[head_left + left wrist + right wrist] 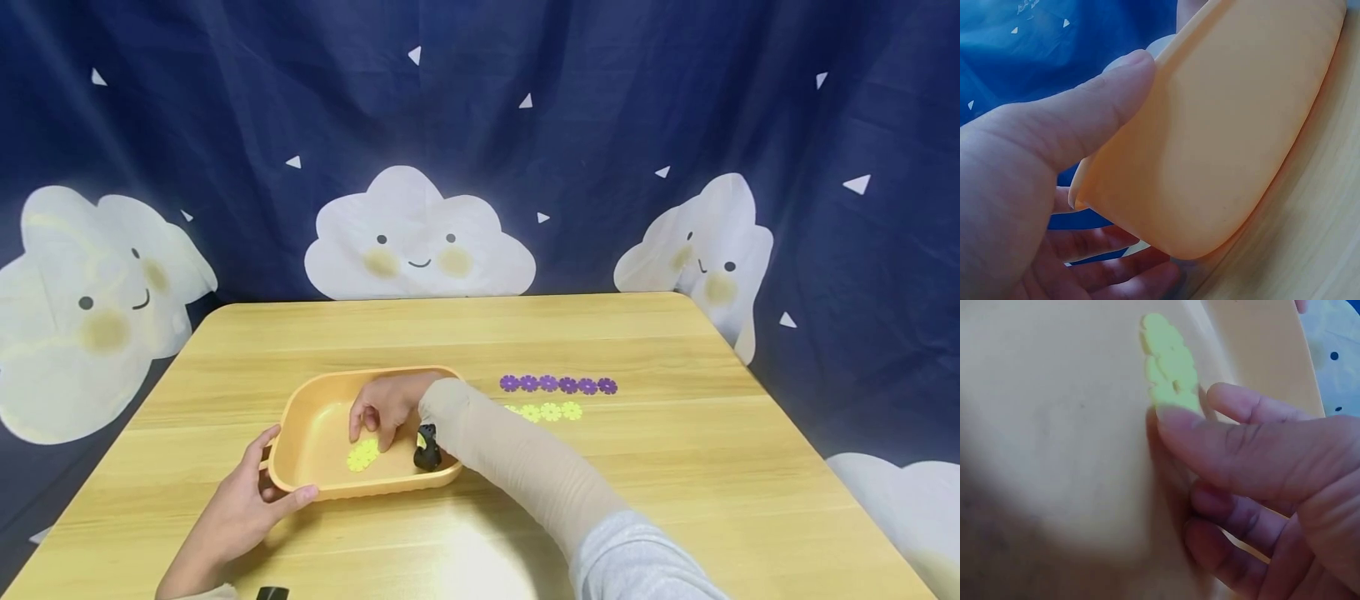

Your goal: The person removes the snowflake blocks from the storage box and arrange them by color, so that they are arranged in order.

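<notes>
An orange plastic tray sits on the wooden table, left of the middle. My left hand grips the tray's near left corner, thumb along the front wall and fingers round the end. The left wrist view shows that thumb pressed on the tray's outer wall. My right hand reaches down into the tray over a small overlapping cluster of yellow flower-shaped pieces. In the right wrist view the right hand pinches the near end of the yellow pieces between thumb and forefinger on the tray floor.
On the table to the right of the tray lie a row of purple flower pieces and a shorter row of yellow ones in front of it. A dark blue curtain with white clouds hangs behind the table.
</notes>
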Tool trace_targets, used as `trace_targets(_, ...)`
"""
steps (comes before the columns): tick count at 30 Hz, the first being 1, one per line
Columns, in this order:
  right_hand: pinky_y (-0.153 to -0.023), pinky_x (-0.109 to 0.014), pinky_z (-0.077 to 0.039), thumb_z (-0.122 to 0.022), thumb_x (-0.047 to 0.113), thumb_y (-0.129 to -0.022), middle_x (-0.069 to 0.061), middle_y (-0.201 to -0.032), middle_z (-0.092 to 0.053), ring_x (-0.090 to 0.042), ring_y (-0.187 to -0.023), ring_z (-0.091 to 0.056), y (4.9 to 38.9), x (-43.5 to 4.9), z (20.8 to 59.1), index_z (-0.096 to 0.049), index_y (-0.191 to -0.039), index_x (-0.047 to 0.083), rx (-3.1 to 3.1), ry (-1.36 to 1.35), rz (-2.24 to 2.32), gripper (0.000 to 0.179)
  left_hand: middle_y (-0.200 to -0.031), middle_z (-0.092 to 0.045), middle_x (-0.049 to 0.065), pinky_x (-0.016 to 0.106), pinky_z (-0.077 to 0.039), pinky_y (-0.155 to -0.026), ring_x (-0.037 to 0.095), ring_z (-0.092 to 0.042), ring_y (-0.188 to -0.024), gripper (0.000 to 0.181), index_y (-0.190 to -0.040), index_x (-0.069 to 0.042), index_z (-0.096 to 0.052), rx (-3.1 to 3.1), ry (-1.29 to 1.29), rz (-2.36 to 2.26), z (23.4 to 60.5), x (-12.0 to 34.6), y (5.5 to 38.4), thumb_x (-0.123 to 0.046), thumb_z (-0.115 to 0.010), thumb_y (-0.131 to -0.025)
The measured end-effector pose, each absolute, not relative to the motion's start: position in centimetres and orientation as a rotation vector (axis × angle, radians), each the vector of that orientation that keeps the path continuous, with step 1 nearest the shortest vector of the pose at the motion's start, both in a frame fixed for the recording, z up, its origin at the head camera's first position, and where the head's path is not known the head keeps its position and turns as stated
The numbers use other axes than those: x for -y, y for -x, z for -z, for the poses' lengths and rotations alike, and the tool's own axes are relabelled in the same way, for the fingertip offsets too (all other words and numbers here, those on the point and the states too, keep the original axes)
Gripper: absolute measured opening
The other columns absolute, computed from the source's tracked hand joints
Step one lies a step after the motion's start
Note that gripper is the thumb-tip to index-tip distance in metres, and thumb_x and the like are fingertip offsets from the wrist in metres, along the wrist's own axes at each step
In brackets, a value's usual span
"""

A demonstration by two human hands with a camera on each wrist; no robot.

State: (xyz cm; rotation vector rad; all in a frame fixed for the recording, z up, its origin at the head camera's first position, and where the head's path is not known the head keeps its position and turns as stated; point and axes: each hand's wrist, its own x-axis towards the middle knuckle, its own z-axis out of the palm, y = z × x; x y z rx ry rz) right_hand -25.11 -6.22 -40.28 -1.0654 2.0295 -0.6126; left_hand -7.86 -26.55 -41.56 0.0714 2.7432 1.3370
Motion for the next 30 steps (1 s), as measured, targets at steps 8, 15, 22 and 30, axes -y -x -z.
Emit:
trace_targets(8, -0.052, -0.017, -0.038, -0.080, -0.005, -0.075, 0.003, -0.070, -0.049, -0.005, -0.062, -0.043, 24.82, 6.47, 40.24, -0.074, -0.100, 0.017, -2.025, 1.075, 0.589, 0.033, -0.141, -0.034, 0.030, 0.023, -0.051, -0.072, 0.036, -0.063, -0.105, 0.100, -0.152, -0.002, -0.009, -2.748, -0.072, -1.339, 41.50, 26.60, 7.80, -0.033, -0.076, -0.085)
trace_targets(15, -0.061, -0.016, -0.041, -0.077, 0.005, -0.083, 0.003, -0.079, -0.055, -0.005, -0.071, -0.047, 25.46, 6.21, 40.25, -0.072, -0.103, 0.018, -2.117, 1.142, 0.511, 0.024, -0.141, -0.035, 0.029, 0.023, -0.051, -0.073, 0.036, -0.063, -0.105, 0.099, -0.152, -0.002, -0.010, -2.761, -0.073, -1.323, 41.44, 26.54, 7.91, -0.034, -0.076, -0.085)
trace_targets(22, -0.061, -0.017, -0.042, -0.081, 0.008, -0.078, 0.002, -0.077, -0.055, -0.006, -0.069, -0.048, 25.46, 6.08, 40.22, -0.072, -0.107, 0.024, -2.119, 1.126, 0.506, 0.034, -0.141, -0.036, 0.030, 0.023, -0.051, -0.073, 0.036, -0.063, -0.105, 0.099, -0.152, 0.000, -0.011, -2.762, -0.077, -1.332, 41.51, 26.45, 7.91, -0.034, -0.076, -0.085)
trace_targets(30, -0.066, -0.016, -0.042, -0.082, 0.006, -0.077, 0.002, -0.085, -0.054, -0.006, -0.075, -0.047, 25.24, 6.04, 40.08, -0.069, -0.098, 0.019, -2.127, 1.152, 0.481, 0.028, -0.141, -0.035, 0.029, 0.023, -0.051, -0.073, 0.036, -0.063, -0.105, 0.100, -0.152, -0.001, -0.010, -2.755, -0.080, -1.346, 41.56, 26.43, 7.88, -0.033, -0.076, -0.085)
